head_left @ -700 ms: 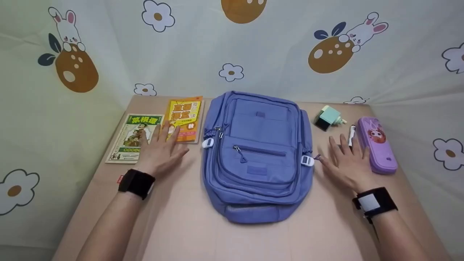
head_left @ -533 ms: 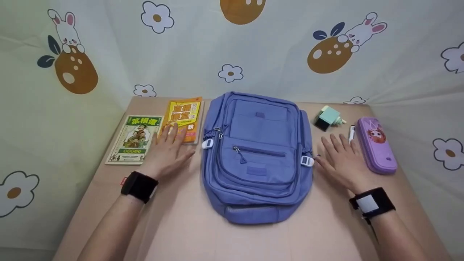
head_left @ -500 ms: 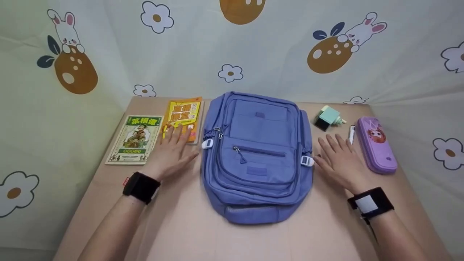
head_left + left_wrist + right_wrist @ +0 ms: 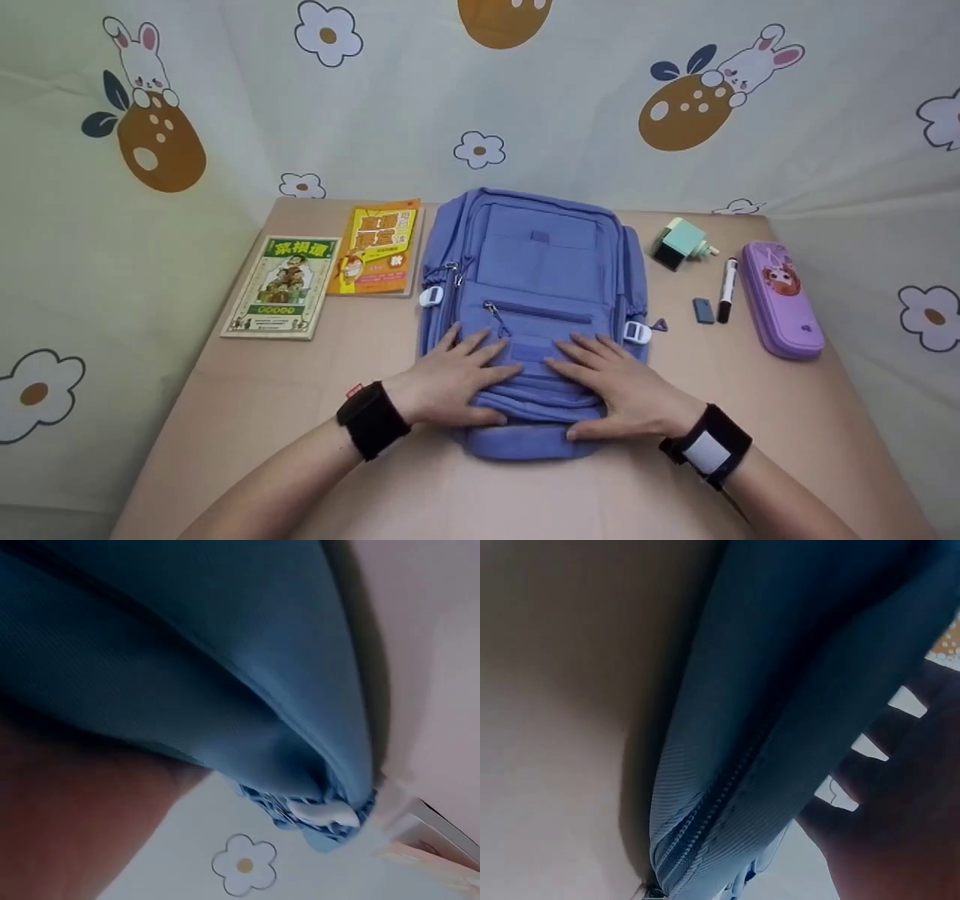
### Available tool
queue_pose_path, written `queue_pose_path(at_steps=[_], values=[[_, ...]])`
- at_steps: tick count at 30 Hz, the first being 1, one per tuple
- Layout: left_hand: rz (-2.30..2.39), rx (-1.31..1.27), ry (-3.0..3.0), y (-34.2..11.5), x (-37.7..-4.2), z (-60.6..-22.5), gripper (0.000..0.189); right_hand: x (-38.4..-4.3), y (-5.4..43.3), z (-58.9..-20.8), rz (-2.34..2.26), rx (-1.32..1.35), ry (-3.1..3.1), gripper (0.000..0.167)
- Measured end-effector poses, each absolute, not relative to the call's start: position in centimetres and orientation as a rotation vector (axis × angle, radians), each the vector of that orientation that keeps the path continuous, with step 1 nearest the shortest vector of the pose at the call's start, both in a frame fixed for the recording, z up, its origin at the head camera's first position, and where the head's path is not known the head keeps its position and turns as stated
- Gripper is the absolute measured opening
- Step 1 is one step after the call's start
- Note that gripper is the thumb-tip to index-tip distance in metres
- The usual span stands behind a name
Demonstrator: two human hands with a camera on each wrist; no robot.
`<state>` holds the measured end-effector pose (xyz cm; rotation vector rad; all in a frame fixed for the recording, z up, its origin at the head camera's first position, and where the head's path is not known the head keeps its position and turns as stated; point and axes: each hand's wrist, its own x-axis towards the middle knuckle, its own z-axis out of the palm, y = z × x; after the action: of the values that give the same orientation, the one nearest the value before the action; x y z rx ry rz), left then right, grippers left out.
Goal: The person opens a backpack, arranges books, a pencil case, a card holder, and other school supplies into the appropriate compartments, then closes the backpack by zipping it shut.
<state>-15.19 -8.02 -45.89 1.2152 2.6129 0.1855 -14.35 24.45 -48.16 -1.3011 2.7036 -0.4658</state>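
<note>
A blue-purple backpack lies front side up in the middle of the table, its small front zipper closed. My left hand rests on the lower left of its front with the fingers spread. On the lower right, my right hand lies the same way, thumb near the bag's bottom edge. In the left wrist view the backpack's side fills much of the picture, with part of my hand at lower left. A zipper seam on the bag shows in the right wrist view beside my spread fingers.
To the left lie a green-and-cream book and an orange-yellow book. On the right are a mint-green box-shaped item, a small dark blue block, a black-and-white marker and a purple pencil case.
Both hands have moved inward from the table on either side onto the backpack's lower front. The books, the marker and the small blue block are now uncovered.
</note>
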Motion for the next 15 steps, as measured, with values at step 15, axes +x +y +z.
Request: queue_pose_path(at_steps=[15], values=[[0.129, 1.081, 2.496, -3.0, -17.5, -41.7, 0.059, -14.2, 21.8, -48.5, -0.356, -1.201, 2.775, 0.049]])
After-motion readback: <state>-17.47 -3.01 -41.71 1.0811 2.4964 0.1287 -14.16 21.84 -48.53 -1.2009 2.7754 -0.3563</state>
